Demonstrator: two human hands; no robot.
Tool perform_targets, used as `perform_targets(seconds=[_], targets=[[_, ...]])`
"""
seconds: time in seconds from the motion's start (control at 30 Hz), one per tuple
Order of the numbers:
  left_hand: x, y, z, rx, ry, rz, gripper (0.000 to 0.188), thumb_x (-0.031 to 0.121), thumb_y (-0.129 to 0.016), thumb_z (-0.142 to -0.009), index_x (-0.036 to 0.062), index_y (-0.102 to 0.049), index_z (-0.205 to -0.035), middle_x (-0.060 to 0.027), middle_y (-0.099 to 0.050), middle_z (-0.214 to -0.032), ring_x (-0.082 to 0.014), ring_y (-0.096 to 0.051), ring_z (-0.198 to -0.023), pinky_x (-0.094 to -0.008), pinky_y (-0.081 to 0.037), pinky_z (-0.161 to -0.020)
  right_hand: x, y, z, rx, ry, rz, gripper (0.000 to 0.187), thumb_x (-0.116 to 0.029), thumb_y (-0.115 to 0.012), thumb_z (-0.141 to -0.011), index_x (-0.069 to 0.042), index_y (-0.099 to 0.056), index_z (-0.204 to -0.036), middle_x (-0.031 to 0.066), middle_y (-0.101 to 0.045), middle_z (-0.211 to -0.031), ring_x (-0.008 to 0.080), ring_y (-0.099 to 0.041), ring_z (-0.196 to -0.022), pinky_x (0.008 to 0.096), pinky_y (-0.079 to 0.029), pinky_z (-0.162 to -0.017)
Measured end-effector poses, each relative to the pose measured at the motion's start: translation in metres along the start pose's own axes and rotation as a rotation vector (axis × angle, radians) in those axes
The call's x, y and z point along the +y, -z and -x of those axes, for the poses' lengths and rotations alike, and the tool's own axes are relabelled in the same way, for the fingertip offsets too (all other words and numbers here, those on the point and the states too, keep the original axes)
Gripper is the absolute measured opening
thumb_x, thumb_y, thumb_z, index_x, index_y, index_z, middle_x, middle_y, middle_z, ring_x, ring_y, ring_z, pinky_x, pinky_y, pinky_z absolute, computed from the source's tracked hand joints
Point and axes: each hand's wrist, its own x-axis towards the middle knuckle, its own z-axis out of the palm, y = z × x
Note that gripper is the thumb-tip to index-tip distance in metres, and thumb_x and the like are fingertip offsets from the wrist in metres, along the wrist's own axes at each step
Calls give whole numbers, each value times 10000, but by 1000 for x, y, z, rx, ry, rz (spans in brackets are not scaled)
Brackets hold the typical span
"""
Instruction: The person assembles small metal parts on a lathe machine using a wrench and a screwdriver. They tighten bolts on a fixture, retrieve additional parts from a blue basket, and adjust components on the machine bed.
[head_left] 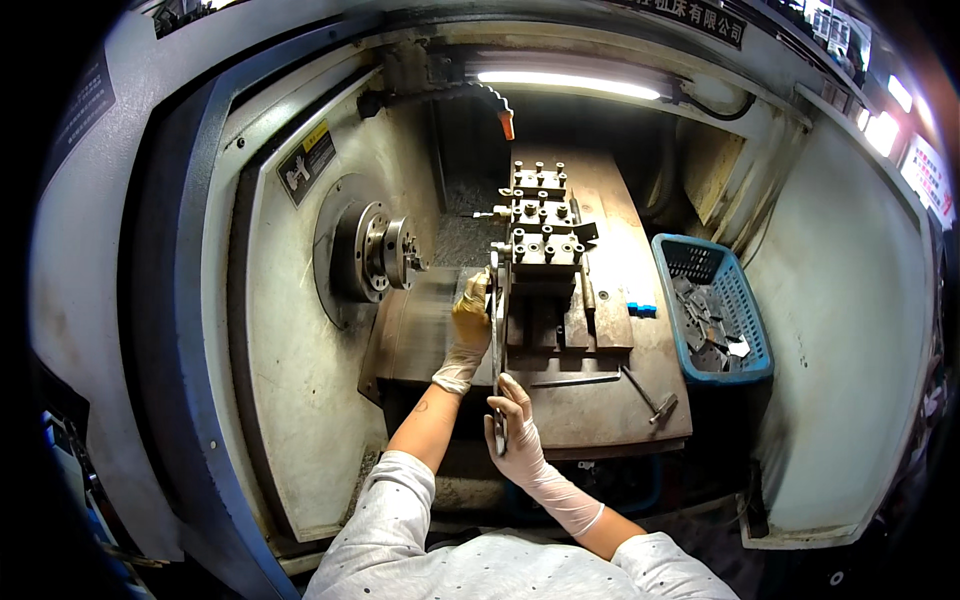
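Note:
My right hand (518,435), in a white glove, grips the lower end of a long, flat metal wrench (498,372). The wrench points away from me, its far end at the left side of the front tool block (545,249). My left hand (472,312), in a yellow-stained glove, is closed beside that far end, near a tool clamped in the block; what its fingers pinch is hidden. Further back stand more bolted tool blocks (541,212). The lathe chuck (400,252) is to the left of my hands, with a gap between.
A hammer (657,404) and a thin metal rod (577,380) lie on the machine bed (640,425). Right of them, a blue plastic basket (765,345) holds metal pieces. A small blue part (641,310) lies near it. An orange-tipped coolant nozzle (507,124) hangs behind, under a lamp.

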Motion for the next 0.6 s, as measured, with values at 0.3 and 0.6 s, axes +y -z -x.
perform_targets(seconds=[0.3,0.6], targets=[[0,-7,-3,-13,21,29,404,-82,-391,-688,32,-458,-1070,-141,-523,-998,-317,-544,-799,-351,-456,-652,-3,7,2,-310,-539,-580,726,41,-490,-746,-158,-88,-1317,108,-423,-1081,136,-477,-877,242,-393,-784],[-11,4,-10,-81,42,-2,349,-53,-398,-747,34,-464,-1079,-105,-548,-973,-257,-571,-775,-315,-474,-648,-11,19,-33,-306,-924,-924,589,-123,-536,-764,-89,-228,-1264,81,-488,-978,120,-487,-842,220,-413,-672]])
